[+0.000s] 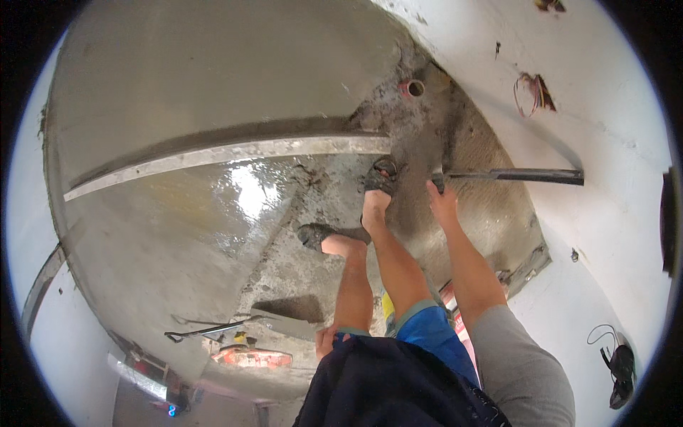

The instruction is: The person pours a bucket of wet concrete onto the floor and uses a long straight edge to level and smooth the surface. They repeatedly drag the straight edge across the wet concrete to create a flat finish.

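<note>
My right hand (442,203) reaches down beside my right foot, fingers closed around the short dark handle (437,183) of a small trowel-like tool; its blade is hard to make out. Extending from just beside it toward the right wall is a long dark bar (530,175); I cannot tell whether the two join. At my left knee, my left hand (325,341) rests against the leg with nothing visible in it, partly covered by my dark top. Ahead of my feet a long pale straightedge (270,149) lies across smooth wet mortar (213,78).
A pipe end (415,88) rises from the rough floor near the right wall. Wires (530,96) stick out of that wall. At left lie a long-handled shovel (213,329) and an orange-red object (256,357). A black bag (621,373) hangs at lower right.
</note>
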Demonstrator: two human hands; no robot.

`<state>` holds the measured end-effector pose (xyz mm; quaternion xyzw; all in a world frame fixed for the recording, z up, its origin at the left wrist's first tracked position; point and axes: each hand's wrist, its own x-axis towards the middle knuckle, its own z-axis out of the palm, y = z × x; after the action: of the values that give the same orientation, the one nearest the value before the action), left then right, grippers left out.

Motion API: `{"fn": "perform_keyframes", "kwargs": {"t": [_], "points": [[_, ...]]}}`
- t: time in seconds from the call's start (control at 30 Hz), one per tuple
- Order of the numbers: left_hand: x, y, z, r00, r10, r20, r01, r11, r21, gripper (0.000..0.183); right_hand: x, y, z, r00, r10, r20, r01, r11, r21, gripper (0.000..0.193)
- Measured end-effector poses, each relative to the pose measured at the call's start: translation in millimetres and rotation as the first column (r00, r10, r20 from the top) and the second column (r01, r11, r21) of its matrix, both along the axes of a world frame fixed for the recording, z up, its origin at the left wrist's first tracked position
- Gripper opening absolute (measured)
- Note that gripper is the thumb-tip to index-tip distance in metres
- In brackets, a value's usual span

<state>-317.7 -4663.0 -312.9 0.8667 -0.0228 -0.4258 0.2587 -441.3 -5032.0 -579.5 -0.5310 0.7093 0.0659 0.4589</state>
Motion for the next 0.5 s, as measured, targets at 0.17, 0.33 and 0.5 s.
{"fn": "perform_keyframes", "kwargs": {"t": [0.17, 0.33, 0.5], "points": [[8.5, -17.0, 0.5, 0.997, 0.032, 0.063, -0.035, 0.998, 0.046, 0.041, 50.1, -7.3, -12.8, 0.999, 0.032, -0.034, -0.029, 0.994, 0.110, 0.041], [20.3, -18.2, -10.2, 0.997, 0.045, -0.060, -0.041, 0.996, 0.079, 0.041, 25.5, 1.7, -56.2, 0.994, -0.008, -0.111, 0.002, 0.999, -0.047, 0.046], [24.6, -34.9, 1.3, 1.000, 0.000, -0.022, 0.002, 0.997, 0.079, 0.035, 29.4, -9.5, -76.8, 0.993, -0.030, -0.110, 0.002, 0.969, -0.248, 0.048]]}}
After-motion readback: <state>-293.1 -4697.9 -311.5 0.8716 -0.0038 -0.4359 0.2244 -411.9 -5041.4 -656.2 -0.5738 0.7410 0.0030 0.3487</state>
